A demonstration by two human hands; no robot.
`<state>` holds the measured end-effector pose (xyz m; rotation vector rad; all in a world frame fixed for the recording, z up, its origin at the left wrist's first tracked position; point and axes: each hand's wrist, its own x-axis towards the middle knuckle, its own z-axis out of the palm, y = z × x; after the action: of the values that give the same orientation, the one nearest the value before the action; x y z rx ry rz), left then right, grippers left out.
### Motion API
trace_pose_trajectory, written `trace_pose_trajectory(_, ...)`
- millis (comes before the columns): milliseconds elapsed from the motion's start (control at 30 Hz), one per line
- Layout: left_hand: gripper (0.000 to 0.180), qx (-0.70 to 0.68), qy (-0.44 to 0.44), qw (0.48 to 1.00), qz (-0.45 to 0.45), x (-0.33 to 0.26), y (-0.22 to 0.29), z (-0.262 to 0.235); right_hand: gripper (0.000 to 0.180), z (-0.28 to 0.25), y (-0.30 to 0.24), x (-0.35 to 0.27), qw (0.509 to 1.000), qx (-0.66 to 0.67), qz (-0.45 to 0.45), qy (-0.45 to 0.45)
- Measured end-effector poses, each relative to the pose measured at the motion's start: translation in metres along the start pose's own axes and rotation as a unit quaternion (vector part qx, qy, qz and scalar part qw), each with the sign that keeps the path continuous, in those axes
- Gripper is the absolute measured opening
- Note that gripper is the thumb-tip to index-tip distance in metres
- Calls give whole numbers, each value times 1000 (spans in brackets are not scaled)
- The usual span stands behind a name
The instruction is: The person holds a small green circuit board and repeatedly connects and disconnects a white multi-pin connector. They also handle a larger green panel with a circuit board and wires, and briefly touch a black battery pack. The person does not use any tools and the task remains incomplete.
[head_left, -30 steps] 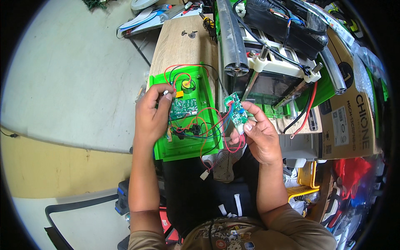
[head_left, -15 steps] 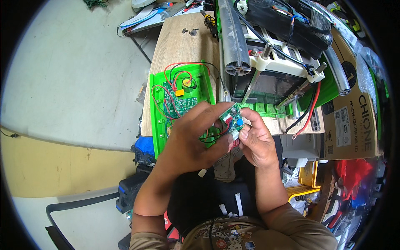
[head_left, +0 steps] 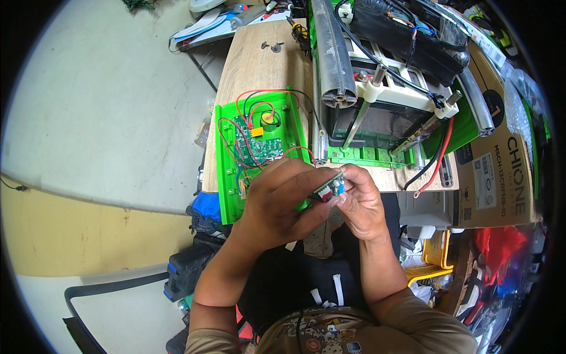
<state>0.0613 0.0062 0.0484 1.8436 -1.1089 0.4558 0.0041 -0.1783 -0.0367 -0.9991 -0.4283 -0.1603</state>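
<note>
Holding: a small green circuit board with blue parts (head_left: 330, 187) is pinched between both hands, just in front of the near edge of the light wooden table top (head_left: 259, 65).
Left hand: the left hand (head_left: 280, 197) is curled over the small board, and its fingers are closed on the board's left side.
Right hand: the right hand (head_left: 361, 200) is closed on the board's right side, with the thumb and fingertips pressed on it.
Green tray: a bright green plastic tray (head_left: 227, 194) is laid on the near left part of the table top, and its near end is hung over the table's edge, just left of the hands.
Inside the tray: a bigger green circuit board (head_left: 253, 140) is seen with thin red and black wires (head_left: 227, 138) looped around it.
Big machine: a black and white machine with grey metal tubes (head_left: 377, 88) is set on the right part of the table top, just beside the tray.
Box: a brown cardboard box (head_left: 501, 171) is stood to the right of the table top.
Floor: a pale grey floor (head_left: 100, 106) is spread out to the left of the table top.
Under the table edge: dark bags and bits are piled there, but what they are cannot be told.
</note>
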Motion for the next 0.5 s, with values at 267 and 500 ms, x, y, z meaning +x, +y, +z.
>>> trace_pose_trajectory(267,60,-28,11,990,-140,-1,10,7,50,5,-7,4,994,74,77,35)
trace_pose_trajectory(500,69,-41,-33,978,-200,-1,3,-4,48,4,-12,11,972,171,143,80)
